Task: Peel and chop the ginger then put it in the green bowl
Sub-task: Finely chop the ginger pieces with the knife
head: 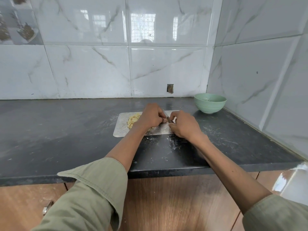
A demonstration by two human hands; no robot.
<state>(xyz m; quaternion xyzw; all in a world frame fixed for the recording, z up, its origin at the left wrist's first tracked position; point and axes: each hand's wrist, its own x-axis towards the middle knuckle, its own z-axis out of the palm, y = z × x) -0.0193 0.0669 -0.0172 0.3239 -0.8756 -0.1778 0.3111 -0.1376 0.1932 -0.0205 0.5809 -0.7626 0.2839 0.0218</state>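
**Chopping nearly done, bowl still waiting**

Dark countertop [66, 130] under my arms. My right hand [185, 125] curls round the knife [167, 117], my left hand [150, 116] curled beside it. Chopped ginger [133, 120] is piled on the steel board [121, 129]. Beyond, the green bowl [210, 103] awaits transfer.

Dark stone countertop [66, 127], dusted with pale scuffs and white smears toward the front edge. Behind and to the right, glossy white marble-look wall tiles [83, 69], window light mirrored in the upper row. Small rough hole [170, 88] in the back tile just above the counter. Patterned tile [18, 22] with brown motifs at upper left. Below the counter, wood-grain cabinet fronts [175, 205], a metal handle [47, 209] at lower left.
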